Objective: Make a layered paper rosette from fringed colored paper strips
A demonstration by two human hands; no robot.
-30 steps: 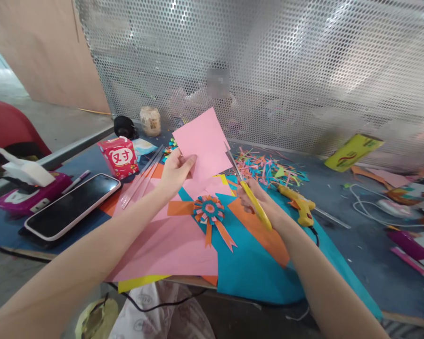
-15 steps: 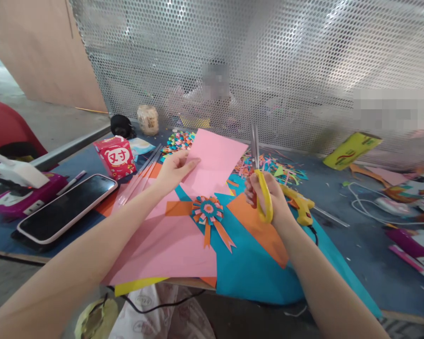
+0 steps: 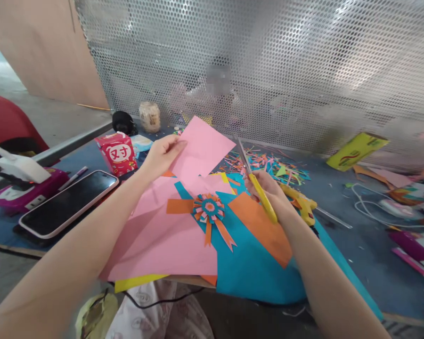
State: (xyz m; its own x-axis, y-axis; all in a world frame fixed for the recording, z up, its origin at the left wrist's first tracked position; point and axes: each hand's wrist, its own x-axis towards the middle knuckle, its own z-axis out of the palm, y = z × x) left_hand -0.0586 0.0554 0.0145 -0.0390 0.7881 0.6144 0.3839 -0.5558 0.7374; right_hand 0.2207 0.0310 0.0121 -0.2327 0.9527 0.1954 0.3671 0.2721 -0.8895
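Observation:
A pink paper piece (image 3: 203,148) is pinched at its left edge between the thumb and fingers of my left hand (image 3: 166,153), raised over the table. My right hand (image 3: 266,190) is closed round yellow-handled scissors (image 3: 263,197), whose blades point up and left near the paper's right corner. Below lies a teal, pink and orange paper rosette (image 3: 209,208) with two ribbon tails. It rests over a pink sheet (image 3: 162,245), a teal sheet (image 3: 257,268) and an orange strip (image 3: 179,206). An orange piece (image 3: 263,228) lies under my right hand.
A yellow glue gun (image 3: 304,207) lies right of my right hand, paper scraps (image 3: 286,169) behind it. At left are a phone (image 3: 69,205), a purple power strip (image 3: 31,197) and a red packet (image 3: 118,153). A yellow roll (image 3: 356,150) and cables are at right.
My left hand has moved left and slightly up with the pink paper. The scissors have tilted left, their blades now nearer the paper's right corner.

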